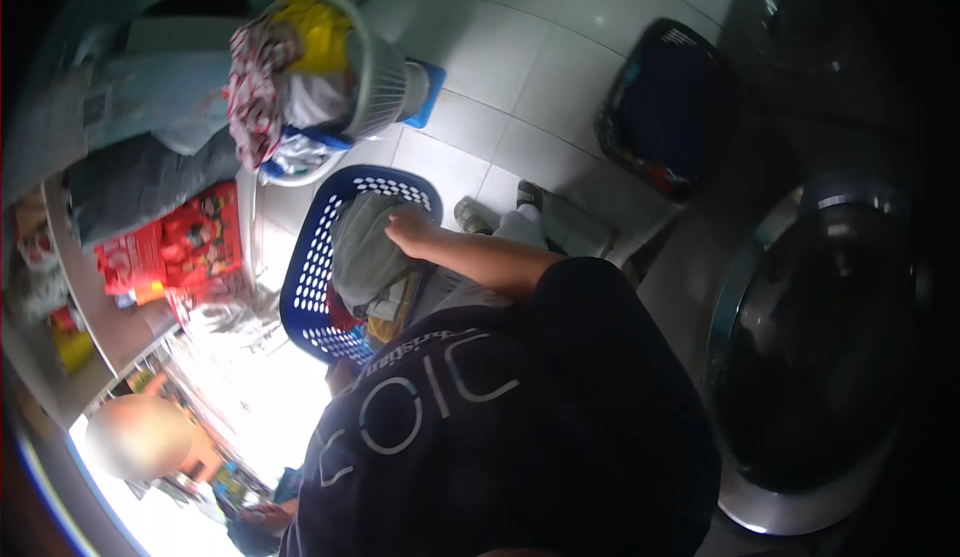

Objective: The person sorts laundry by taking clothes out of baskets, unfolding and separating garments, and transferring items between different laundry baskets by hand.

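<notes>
My right hand (410, 232) is closed on a grey cloth (368, 247) inside a dark blue basket (308, 262) with round holes. Red, yellow-brown and light grey pieces lie beside the cloth in the same basket. At the basket's near corner, my left hand (343, 375) shows only in part, closed around the rim, with most of its fingers hidden. The basket sits close against the front of my dark shirt.
A pale basket (380, 82) heaped with clothes stands beyond mine. Another dark basket (612, 117) is on the tiled floor. Round machine doors (820, 347) are on the right. Shelves (95, 287) and a red bag (185, 242) are left; another person (200, 452) is lower left.
</notes>
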The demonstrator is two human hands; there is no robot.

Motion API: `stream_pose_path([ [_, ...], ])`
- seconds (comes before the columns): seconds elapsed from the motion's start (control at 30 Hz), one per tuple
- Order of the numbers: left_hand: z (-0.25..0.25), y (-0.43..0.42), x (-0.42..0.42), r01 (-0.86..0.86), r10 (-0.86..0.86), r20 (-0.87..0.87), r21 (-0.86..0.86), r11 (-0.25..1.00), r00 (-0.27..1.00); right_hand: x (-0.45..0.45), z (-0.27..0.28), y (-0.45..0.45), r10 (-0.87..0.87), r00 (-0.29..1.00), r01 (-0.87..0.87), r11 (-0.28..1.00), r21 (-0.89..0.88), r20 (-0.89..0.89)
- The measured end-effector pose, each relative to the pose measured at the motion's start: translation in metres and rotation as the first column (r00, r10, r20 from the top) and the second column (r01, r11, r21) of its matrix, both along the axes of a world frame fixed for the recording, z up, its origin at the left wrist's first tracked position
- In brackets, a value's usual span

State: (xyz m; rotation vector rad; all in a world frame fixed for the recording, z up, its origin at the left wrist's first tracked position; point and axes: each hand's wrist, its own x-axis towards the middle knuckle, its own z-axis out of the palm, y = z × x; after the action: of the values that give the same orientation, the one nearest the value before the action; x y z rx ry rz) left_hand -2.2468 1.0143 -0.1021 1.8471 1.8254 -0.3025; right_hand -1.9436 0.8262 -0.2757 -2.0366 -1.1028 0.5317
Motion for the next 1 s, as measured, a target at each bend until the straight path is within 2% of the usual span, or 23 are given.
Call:
stream_pose_path([
  [0.03,0.010,-0.015,0.005,0.114,-0.114,0.131,0.005,0.993,0.985,-0.006,-0.004,0.007,0.031,0.998,-0.032,0.999,-0.003,-0.057],
  [0.07,0.000,-0.005,-0.010,0.229,-0.198,0.380,-0.039,0.973,0.904,-0.015,-0.009,0.010,0.053,0.986,-0.039,0.995,0.092,-0.156],
  [0.1,0.038,-0.054,0.058,-0.235,0.257,0.292,-0.108,0.966,0.921,-0.022,-0.010,0.011,0.084,0.963,-0.037,0.983,0.182,-0.255],
  [0.13,0.035,-0.056,0.056,-0.280,0.322,0.388,-0.162,0.946,0.863,-0.020,-0.004,0.015,0.213,0.951,-0.196,0.976,0.098,-0.225],
  [0.17,0.034,-0.056,0.052,-0.312,0.380,0.477,-0.217,0.925,0.793,-0.022,0.003,0.016,0.254,0.944,-0.237,0.966,0.101,-0.213],
  [0.23,0.039,-0.058,0.056,-0.342,0.413,0.501,-0.232,0.911,0.760,-0.009,0.054,0.008,0.418,0.908,-0.418,0.908,-0.020,0.006],
  [0.3,0.047,-0.056,0.054,-0.299,0.385,0.512,-0.245,0.922,0.768,-0.024,0.066,0.021,0.477,0.879,-0.476,0.879,-0.026,0.012],
  [0.37,0.057,-0.057,0.054,-0.257,0.323,0.562,-0.196,0.946,0.761,-0.021,0.110,0.026,0.587,0.809,-0.551,0.779,-0.300,0.037],
  [0.43,0.070,-0.059,0.051,-0.249,0.321,0.576,-0.203,0.947,0.752,-0.037,0.107,0.045,0.637,0.767,-0.576,0.734,-0.360,0.071],
  [0.5,0.082,-0.064,0.050,-0.240,0.320,0.590,-0.212,0.947,0.741,-0.065,0.065,0.065,0.394,0.869,-0.338,0.915,-0.222,0.301],
  [0.53,0.088,-0.069,0.051,-0.239,0.323,0.617,-0.218,0.946,0.717,-0.067,0.053,0.072,0.411,0.856,-0.352,0.908,-0.229,0.313],
  [0.6,0.080,-0.066,0.038,-0.244,0.323,0.669,-0.213,0.946,0.669,-0.057,0.037,0.082,0.482,0.876,-0.482,0.873,-0.078,-0.018],
  [0.63,0.075,-0.065,0.033,-0.261,0.339,0.684,-0.219,0.940,0.646,-0.053,0.040,0.085,0.503,0.865,-0.500,0.861,-0.090,0.002],
  [0.7,0.069,-0.062,0.027,-0.277,0.300,0.713,-0.153,0.949,0.634,-0.047,0.053,0.089,0.398,0.917,-0.397,0.915,0.063,-0.003],
  [0.73,0.067,-0.057,0.014,-0.290,0.353,0.645,-0.206,0.934,0.678,-0.032,0.082,0.089,0.425,0.902,-0.414,0.901,0.128,-0.074],
  [0.77,0.063,-0.055,0.007,-0.302,0.364,0.656,-0.212,0.930,0.662,-0.020,0.109,0.089,0.439,0.896,-0.430,0.895,0.121,-0.059],
  [0.83,0.052,-0.055,-0.001,-0.333,0.388,0.695,-0.221,0.917,0.605,0.008,0.161,0.088,0.379,0.921,-0.358,0.913,0.197,-0.085],
  [0.9,0.039,-0.056,-0.008,-0.336,0.402,0.723,-0.244,0.910,0.563,0.035,0.210,0.085,0.289,0.957,-0.283,0.920,0.270,0.017],
  [0.93,0.032,-0.056,-0.010,-0.352,0.403,0.734,-0.235,0.906,0.546,0.044,0.228,0.084,0.293,0.956,-0.264,0.894,0.361,-0.028],
  [1.0,0.024,-0.054,-0.012,-0.389,0.413,0.739,-0.220,0.894,0.532,0.065,0.277,0.079,0.342,0.939,-0.299,0.864,0.405,-0.036],
])
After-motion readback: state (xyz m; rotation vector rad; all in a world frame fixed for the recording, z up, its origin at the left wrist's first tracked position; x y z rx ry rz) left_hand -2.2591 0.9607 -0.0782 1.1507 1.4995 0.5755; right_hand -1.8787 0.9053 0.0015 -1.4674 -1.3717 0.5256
